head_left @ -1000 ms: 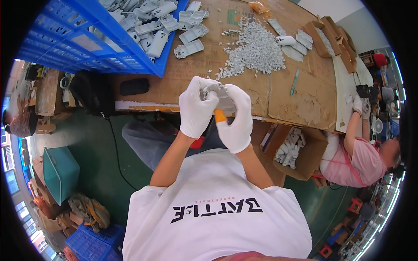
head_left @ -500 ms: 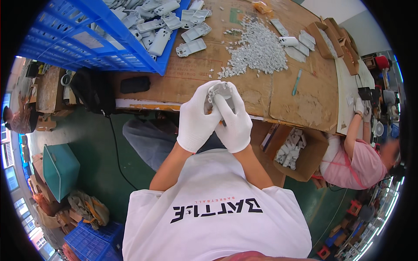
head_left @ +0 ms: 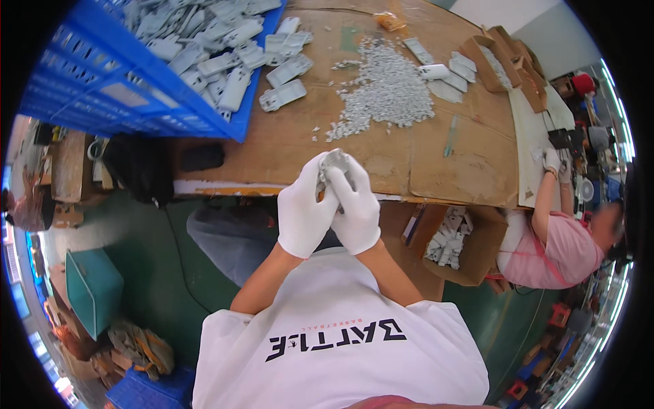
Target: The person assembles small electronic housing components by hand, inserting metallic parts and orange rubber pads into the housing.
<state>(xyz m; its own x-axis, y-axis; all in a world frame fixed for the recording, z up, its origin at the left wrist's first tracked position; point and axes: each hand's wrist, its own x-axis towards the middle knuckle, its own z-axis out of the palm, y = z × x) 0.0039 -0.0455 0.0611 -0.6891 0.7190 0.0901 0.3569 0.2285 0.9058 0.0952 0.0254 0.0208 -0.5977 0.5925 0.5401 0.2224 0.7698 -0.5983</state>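
In both gloved hands, just over the table's near edge, is a small whitish plastic housing [head_left: 334, 161], mostly covered by the fingers. My left hand [head_left: 302, 215] wraps round its left side. My right hand [head_left: 357, 217] grips the right side, fingers bent over it and close to the left thumb. Beyond the hands lies a spread heap of small pale plastic bits [head_left: 385, 92]. Similar whitish shells [head_left: 283, 95] lie on the table to the left of that heap.
A blue crate [head_left: 153, 88] full of shells stands at the left. A pen [head_left: 451, 136], more shells [head_left: 443, 80] and cardboard boxes [head_left: 492, 65] lie to the right. Below the table edge is a carton [head_left: 477, 255] of white parts. A co-worker [head_left: 555, 252] sits at the far right.
The view has shifted, so table and crate appear lower and further left. The housing is turned in my hands; its open hollow showed before and is now mostly covered. Both hands keep hold.
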